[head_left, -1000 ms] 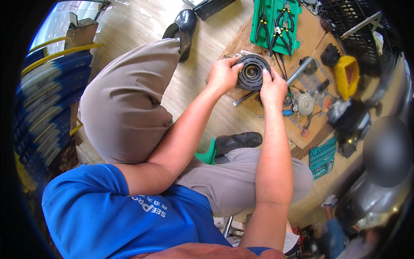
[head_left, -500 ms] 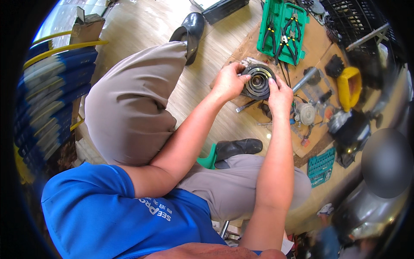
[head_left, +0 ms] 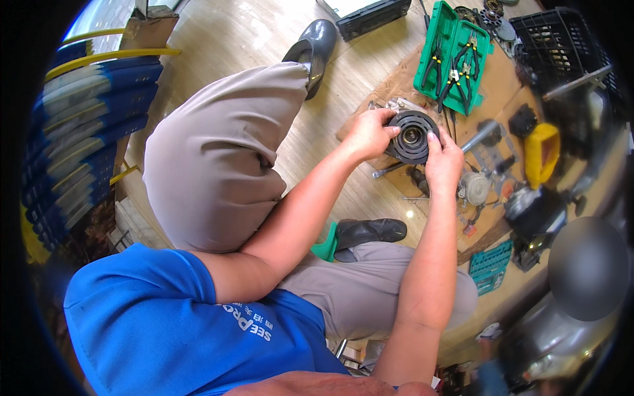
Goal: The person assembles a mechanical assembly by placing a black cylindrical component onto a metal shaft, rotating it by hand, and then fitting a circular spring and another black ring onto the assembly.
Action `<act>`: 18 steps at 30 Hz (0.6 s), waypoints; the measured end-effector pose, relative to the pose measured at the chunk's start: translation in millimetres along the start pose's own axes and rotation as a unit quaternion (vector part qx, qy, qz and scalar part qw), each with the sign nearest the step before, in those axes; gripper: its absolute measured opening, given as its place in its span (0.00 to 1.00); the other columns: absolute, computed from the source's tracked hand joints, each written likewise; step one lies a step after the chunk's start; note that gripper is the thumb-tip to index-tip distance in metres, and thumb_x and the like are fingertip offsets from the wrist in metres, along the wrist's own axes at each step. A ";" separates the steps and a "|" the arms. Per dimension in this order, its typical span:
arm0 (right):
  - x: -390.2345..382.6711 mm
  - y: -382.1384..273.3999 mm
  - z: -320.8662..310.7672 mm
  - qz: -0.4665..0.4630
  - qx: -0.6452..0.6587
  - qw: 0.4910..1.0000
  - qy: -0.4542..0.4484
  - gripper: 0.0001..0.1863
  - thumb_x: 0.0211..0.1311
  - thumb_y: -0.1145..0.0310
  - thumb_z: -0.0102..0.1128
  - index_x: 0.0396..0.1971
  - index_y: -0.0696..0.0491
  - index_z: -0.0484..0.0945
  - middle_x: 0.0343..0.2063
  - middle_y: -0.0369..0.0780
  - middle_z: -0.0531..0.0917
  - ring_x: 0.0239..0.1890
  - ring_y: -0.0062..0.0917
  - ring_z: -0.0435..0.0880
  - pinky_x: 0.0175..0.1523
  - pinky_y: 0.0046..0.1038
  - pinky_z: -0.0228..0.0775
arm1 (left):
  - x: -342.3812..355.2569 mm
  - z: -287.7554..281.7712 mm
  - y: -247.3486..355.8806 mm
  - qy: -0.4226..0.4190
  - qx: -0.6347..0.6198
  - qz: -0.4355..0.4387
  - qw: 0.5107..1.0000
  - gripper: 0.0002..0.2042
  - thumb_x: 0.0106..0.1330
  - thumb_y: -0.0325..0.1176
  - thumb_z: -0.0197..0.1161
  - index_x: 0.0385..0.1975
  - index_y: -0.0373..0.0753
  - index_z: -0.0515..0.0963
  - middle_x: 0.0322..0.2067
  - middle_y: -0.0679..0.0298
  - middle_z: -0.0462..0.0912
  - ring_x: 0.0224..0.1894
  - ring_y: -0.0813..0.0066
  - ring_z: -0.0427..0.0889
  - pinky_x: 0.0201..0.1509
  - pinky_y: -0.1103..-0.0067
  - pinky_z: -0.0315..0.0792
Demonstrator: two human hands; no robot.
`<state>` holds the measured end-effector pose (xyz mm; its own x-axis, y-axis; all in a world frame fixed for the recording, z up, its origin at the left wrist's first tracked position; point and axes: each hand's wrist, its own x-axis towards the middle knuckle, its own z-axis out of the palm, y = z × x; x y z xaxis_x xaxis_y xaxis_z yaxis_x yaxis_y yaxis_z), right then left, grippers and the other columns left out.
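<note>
Both hands hold a round black pulley with concentric rings and a hole in its middle, its ringed face turned up toward me. My left hand grips its left edge, the thumb lying on the face and the fingers round the rim. On the opposite side my right hand pinches the rim, thumb on top; its other fingers are partly hidden. A light metal part shows just beyond the pulley, and whether the two touch I cannot tell.
Cardboard lies under the work. On it are a green case of several pliers, a metal rod and a yellow part. A black crate stands far right, a teal tool tray nearer. Blue stacked items rise at left.
The whole view has shifted, so everything sits farther right and lower. The pulley's face is tilted slightly differently; both hands keep their hold on it.
</note>
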<state>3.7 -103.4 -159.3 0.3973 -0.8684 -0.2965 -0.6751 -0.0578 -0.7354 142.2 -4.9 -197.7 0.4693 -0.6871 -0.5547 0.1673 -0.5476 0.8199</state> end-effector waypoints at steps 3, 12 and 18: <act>-0.9 7.7 6.5 -0.023 -0.046 0.998 0.027 0.16 0.65 0.67 0.60 0.50 0.58 0.80 0.36 0.52 0.85 0.38 0.31 0.87 0.48 0.28 0.74 | 0.6 -1.0 -0.5 -0.003 -0.012 0.004 1.000 0.19 0.60 0.28 0.67 0.52 0.31 0.77 0.47 0.49 0.83 0.49 0.62 0.83 0.55 0.72 0.75; 6.6 24.8 13.3 0.081 0.151 0.985 -0.013 0.19 0.69 0.66 0.56 0.53 0.63 0.77 0.44 0.49 0.85 0.46 0.27 0.83 0.54 0.29 0.71 | 1.9 4.1 -3.8 0.005 0.013 0.027 1.000 0.20 0.60 0.29 0.68 0.53 0.31 0.76 0.47 0.48 0.83 0.49 0.60 0.83 0.55 0.71 0.75; 9.7 19.6 30.3 0.082 0.118 0.989 0.039 0.20 0.71 0.58 0.52 0.48 0.61 0.78 0.42 0.51 0.84 0.46 0.37 0.83 0.53 0.35 0.72 | 8.9 6.8 -17.0 -0.003 0.013 0.033 0.999 0.21 0.59 0.31 0.69 0.52 0.31 0.77 0.45 0.47 0.83 0.49 0.58 0.83 0.55 0.70 0.75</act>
<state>13.1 -98.1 -195.1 0.2392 -0.8930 -0.3813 -0.5587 0.1946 -0.8062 137.6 -4.9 -217.6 0.4735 -0.7250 -0.5002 0.1136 -0.5128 0.8509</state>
